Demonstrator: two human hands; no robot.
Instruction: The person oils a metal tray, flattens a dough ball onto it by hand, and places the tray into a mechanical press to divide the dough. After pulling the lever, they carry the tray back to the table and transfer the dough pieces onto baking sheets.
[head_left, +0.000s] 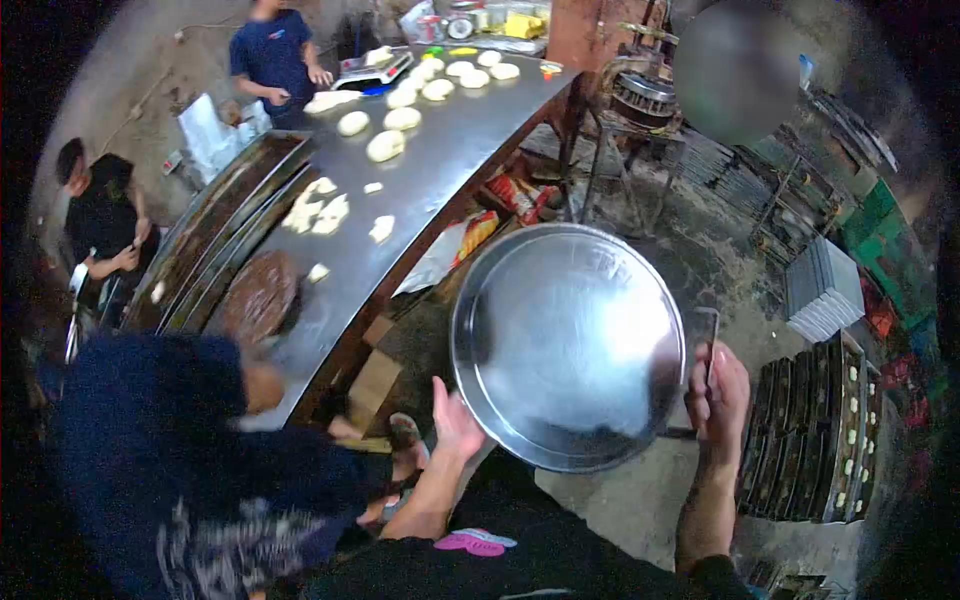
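A large round metal pan (565, 345) is held up in front of my body, its shiny inside facing me. My left hand (457, 425) supports the pan's lower left rim, with the palm against it and the thumb up. At the right side of the pan, my right hand (718, 392) is closed around a flat metal tool (707, 345) that stands upright beside the rim. Whether the right fingers also touch the pan cannot be made out.
A long metal table (345, 265) at the left carries dough balls (385, 146), dough scraps (325, 215) and a scale (372, 68). Co-workers stand beside it, one close at my left (190, 450). Stacked trays (805, 430) stand at the right.
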